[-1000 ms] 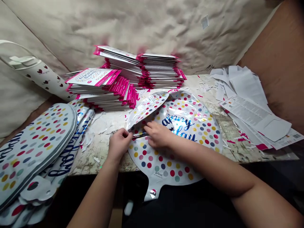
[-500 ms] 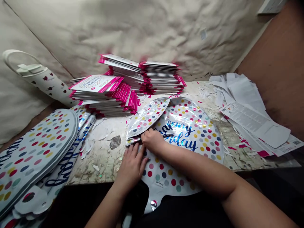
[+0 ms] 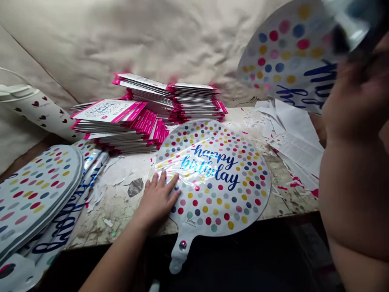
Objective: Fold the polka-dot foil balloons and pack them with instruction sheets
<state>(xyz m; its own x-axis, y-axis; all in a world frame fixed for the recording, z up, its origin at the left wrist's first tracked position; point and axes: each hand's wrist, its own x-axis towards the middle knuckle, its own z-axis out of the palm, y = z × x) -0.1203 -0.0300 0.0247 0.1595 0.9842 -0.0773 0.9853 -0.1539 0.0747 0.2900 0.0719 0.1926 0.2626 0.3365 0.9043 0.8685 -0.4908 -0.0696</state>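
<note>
A flat foil balloon (image 3: 209,205) with coloured dots and blue "happy birthday" lettering lies on the worktable, its tail hanging over the front edge. My left hand (image 3: 160,200) rests on its lower left rim, fingers spread. High at the right, my right hand (image 3: 355,95) is closed at the edge of another dotted balloon (image 3: 282,52), lifted off the table and partly out of view. A dark and silvery shape (image 3: 354,30) by the right fingers is too blurred to name.
Pink-edged printed card packs (image 3: 121,125) stand in several stacks at the back. More dotted balloons (image 3: 39,182) are piled at the left, by a white heart-patterned bag (image 3: 39,109). Paper sheets (image 3: 296,129) lie at the right, and paper scraps litter the table (image 3: 100,221).
My right hand has risen from the middle of the table to the upper right with one balloon. The balloon underneath now lies flat and fully exposed. My left hand has spread its fingers.
</note>
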